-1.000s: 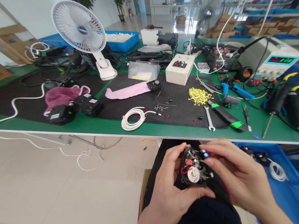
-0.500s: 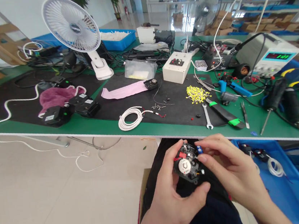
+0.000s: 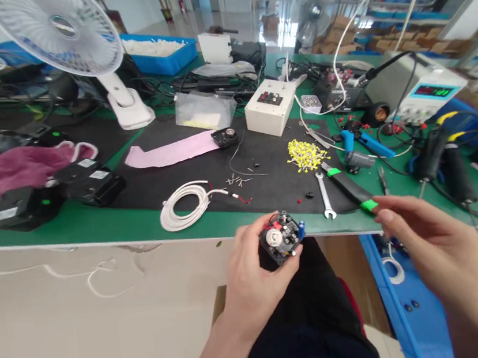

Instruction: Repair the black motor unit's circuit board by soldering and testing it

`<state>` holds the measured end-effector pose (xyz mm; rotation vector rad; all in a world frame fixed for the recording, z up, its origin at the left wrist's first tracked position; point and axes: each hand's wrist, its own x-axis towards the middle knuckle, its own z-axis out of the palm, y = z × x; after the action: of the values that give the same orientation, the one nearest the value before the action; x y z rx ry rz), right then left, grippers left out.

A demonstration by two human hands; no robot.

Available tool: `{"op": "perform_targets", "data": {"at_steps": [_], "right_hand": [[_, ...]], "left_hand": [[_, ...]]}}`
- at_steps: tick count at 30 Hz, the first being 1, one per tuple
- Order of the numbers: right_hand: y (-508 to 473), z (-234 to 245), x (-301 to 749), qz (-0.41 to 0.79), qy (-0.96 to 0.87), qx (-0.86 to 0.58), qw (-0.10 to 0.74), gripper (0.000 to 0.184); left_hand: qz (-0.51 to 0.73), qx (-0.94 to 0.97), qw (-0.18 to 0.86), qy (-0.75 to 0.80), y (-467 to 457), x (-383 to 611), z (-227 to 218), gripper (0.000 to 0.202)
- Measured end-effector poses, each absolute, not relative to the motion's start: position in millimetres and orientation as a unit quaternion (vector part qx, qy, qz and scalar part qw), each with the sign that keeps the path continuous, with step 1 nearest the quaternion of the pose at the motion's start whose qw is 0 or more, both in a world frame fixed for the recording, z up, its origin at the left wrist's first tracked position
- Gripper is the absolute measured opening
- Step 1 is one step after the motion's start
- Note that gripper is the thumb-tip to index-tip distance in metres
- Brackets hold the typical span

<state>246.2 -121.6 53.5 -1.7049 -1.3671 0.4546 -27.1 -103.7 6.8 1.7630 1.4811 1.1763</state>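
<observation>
In my left hand is a small black housing with its inside facing up, held by the edges between fingers and thumb. A round silver motor-like disc, a red part and small wires show in it. A small blue part stands at its right edge. My right hand is at the table's front edge, thumb and index finger closed together. Beneath those fingertips run the ends of the tweezers and the green-black utility knife; whatever is between them is hidden.
Nearby lie a wrench, a heap of yellow-headed parts and a coiled white cable. Black electric screwdrivers rest at right. A blue bin sits below the table edge. A white fan stands at left.
My right hand has left the blue part and moved right to the tools at the table edge. The housing stays in my left hand, now closer to the table. The view has shifted.
</observation>
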Motion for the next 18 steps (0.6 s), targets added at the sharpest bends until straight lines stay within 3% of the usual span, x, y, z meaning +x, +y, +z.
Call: {"op": "perform_targets", "data": {"at_steps": [6, 13, 18], "right_hand": [[-99.5, 54.6, 361.7, -0.071, -0.416, -0.825, 0.376, 0.040], [-53.7, 56.7, 468.0, -0.035, -0.409, -0.887, 0.212, 0.044], [-20.8, 45.8, 507.1, -0.016, -0.389, -0.905, 0.170, 0.045]], "left_hand": [[0.425, 0.707, 0.183, 0.535, -64.1, -18.7, -2.6, 0.057], [0.344, 0.752, 0.179, 0.533, -47.1, -13.9, -5.6, 0.052], [0.336, 0.742, 0.181, 0.551, -47.6, -15.0, -4.9, 0.066]]}}
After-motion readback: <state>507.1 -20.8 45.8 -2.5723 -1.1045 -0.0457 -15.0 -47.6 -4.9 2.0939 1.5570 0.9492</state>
